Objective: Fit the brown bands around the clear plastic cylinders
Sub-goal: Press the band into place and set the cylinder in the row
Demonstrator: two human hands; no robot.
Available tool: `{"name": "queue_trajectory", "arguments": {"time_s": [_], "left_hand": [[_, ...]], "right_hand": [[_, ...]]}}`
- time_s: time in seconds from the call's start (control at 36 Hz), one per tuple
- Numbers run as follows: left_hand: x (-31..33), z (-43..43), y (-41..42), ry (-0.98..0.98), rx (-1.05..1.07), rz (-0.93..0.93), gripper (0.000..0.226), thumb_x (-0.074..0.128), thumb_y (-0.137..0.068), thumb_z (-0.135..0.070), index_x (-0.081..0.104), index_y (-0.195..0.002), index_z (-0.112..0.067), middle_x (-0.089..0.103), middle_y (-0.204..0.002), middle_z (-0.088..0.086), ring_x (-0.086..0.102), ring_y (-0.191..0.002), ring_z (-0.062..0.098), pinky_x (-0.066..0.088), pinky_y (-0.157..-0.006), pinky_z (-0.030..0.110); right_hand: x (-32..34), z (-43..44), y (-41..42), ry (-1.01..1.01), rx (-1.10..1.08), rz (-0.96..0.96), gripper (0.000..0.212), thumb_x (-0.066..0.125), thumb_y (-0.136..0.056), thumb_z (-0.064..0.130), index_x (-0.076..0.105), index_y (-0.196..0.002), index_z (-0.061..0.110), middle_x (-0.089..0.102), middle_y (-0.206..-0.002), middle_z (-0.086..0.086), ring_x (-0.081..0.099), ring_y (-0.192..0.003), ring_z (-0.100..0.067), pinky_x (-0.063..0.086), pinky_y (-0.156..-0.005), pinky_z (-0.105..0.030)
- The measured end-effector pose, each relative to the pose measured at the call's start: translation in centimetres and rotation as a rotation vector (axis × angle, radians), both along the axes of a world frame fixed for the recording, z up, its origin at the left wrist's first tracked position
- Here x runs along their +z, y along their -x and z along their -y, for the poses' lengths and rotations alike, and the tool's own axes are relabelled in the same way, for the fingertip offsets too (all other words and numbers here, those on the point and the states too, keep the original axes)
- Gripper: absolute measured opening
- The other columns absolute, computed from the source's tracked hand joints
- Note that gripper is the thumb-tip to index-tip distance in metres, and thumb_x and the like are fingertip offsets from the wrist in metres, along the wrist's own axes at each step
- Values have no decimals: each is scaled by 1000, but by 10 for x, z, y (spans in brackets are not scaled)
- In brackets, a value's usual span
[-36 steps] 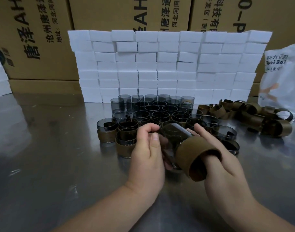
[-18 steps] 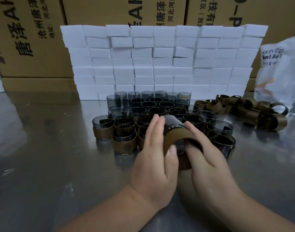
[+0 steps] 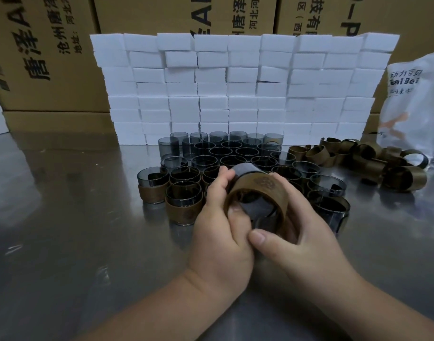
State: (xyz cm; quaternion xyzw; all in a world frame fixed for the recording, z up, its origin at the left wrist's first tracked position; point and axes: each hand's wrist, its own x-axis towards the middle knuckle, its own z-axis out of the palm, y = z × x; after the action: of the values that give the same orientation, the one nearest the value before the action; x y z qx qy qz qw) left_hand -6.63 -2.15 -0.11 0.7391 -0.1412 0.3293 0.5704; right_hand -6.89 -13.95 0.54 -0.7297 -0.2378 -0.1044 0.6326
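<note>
Both hands hold one smoky clear cylinder (image 3: 248, 169) tipped on its side, open end toward me, with a brown band (image 3: 257, 187) wrapped around its near end. My left hand (image 3: 221, 225) grips the left side, thumb at the band's rim. My right hand (image 3: 299, 232) curls round the right side and underside of the band. Behind them stand several bare cylinders (image 3: 221, 151). Banded cylinders (image 3: 184, 205) stand at the left front. A heap of loose brown bands (image 3: 363, 158) lies at the right.
A wall of white foam blocks (image 3: 243, 89) rises behind the cylinders, with cardboard boxes (image 3: 51, 57) behind it. A white plastic bag (image 3: 417, 107) stands at the far right. The metal tabletop (image 3: 75, 230) stretches to the left and front.
The band has slid further onto the cylinder, and the cylinder has turned its open end toward me. Both hands have closed tighter around it.
</note>
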Motion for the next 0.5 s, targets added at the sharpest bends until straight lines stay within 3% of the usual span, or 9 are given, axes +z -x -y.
{"name": "queue_trajectory", "arguments": {"time_s": [0.11, 0.19, 0.31, 0.42, 0.5], "left_hand": [[1, 1, -1, 31, 8, -23, 40, 33, -83, -26, 42, -122, -30, 51, -120, -16, 45, -113, -8, 35, -94, 7], [2, 1, -1, 34, 0, -31, 45, 32, -81, -24, 43, -124, -29, 49, -120, -19, 41, -111, -16, 29, -89, -3], [3, 1, -2, 19, -20, -35, 53, 31, -80, -22, 47, -131, -17, 51, -128, -6, 41, -117, -6, 29, -92, -3], [3, 1, -4, 11, -30, -14, 51, 31, -84, -26, 47, -131, -14, 50, -112, -26, 44, -106, -21, 31, -87, -3], [2, -1, -5, -3, -22, -8, 46, 32, -87, -40, 46, -129, -25, 53, -113, -23, 48, -110, -13, 36, -92, 5]], "right_hand": [[-3, -1, -2, -24, -1, -18, 99, 72, -48, 49, 35, -139, 36, 57, -120, 30, 54, -110, 11, 41, -85, -4], [-4, -1, -3, -78, -9, -41, 80, 75, -54, 38, 37, -124, 48, 56, -119, 35, 52, -111, 14, 40, -85, -2], [-4, -1, -4, -133, -26, -69, 63, 70, -60, 21, 42, -111, 45, 49, -126, 28, 46, -116, 16, 38, -91, -3], [-4, -1, -4, -186, -26, -74, 61, 72, -63, 12, 47, -114, 35, 57, -120, 19, 54, -109, 12, 42, -83, -3], [-3, 0, -4, -227, -30, -97, 66, 70, -73, -8, 47, -125, 27, 65, -113, 17, 59, -100, 12, 44, -74, -2]]}}
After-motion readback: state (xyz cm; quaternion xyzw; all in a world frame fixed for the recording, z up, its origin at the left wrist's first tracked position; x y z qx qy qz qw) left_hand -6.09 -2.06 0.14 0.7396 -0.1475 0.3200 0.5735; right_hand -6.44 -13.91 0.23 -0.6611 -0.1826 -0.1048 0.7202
